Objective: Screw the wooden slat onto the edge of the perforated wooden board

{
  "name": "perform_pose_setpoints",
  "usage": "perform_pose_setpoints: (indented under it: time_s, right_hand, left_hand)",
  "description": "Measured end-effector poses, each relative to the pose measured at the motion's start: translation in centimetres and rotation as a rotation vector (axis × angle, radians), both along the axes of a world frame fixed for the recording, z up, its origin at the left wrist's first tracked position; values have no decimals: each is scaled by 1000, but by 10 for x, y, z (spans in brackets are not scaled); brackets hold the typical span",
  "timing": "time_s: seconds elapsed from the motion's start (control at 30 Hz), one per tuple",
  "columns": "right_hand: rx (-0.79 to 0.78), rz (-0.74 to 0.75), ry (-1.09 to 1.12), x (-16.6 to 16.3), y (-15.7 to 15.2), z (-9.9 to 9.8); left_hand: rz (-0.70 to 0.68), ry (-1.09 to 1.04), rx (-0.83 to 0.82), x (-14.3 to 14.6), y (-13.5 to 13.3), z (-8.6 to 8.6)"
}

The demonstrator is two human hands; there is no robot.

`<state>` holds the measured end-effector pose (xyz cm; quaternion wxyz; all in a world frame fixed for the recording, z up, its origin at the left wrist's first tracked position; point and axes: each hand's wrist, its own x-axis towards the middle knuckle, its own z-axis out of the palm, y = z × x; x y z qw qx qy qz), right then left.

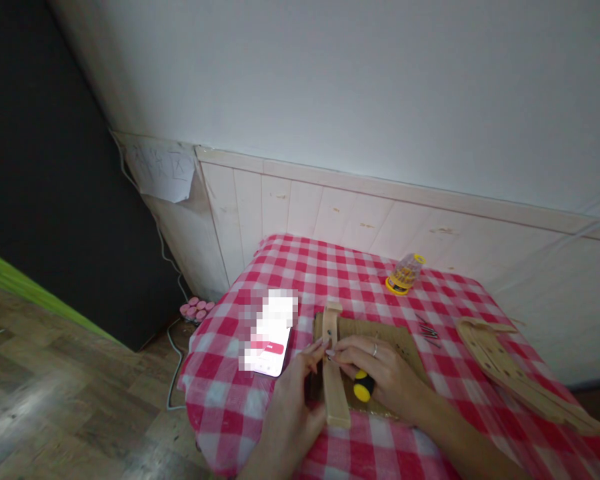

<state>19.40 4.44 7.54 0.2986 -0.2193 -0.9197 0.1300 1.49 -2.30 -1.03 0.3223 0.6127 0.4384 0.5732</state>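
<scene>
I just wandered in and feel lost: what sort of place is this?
Probably a makeshift indoor workspace: a checked tablecloth, a wooden strip over cardboard, and what look like screws lying nearby.

Soft, dim light, floor (55, 393) glare, overexposed phone screen (271, 339)

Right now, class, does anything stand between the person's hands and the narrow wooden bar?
Nothing visible: the left hand and right hand both reach the wooden bar. The yellow-and-black handle is beside the bar, blocking neither.
</scene>
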Motion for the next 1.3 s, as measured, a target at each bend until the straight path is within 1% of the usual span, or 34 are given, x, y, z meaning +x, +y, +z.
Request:
perform_pose_setpoints:
  time_s: [0.1,0.17,0.33,0.5,0.67,0.83,0.93,1.07,1.23,1.3]
  right_hand:
    - [35,27,-23,0,0,0]
    - [30,34,-25,0,0,-1]
    - [-71,0,-32,0,1,-6]
    - [-126,-22,-71,2,1,-7]
    - [-142,-27,-84,0,0,-3]
    - [-162,2,-75,-2,0,-2]
    - [-140,9,-69,-1,1,-4]
    - [-63,1,-24,-1,1,-4]
    - [-34,-48,67,-1,-3,7]
    - [-37,-98,109,1,-5,14]
  left_hand:
    - [-12,-1,-15,0,0,-1]
    - [-4,13,-23,-1,1,-2]
    - [5,36,-6,-1,2,-2]
    - [20,45,-35,-1,1,2]
    - [25,51,-23,-1,1,4]
    - [21,79,14,-2,1,5]
    - [24,91,34,-3,1,6]
    - [33,114,50,-3,1,11]
    - [22,121,74,-3,1,11]
    - [28,115,81,-4,1,8]
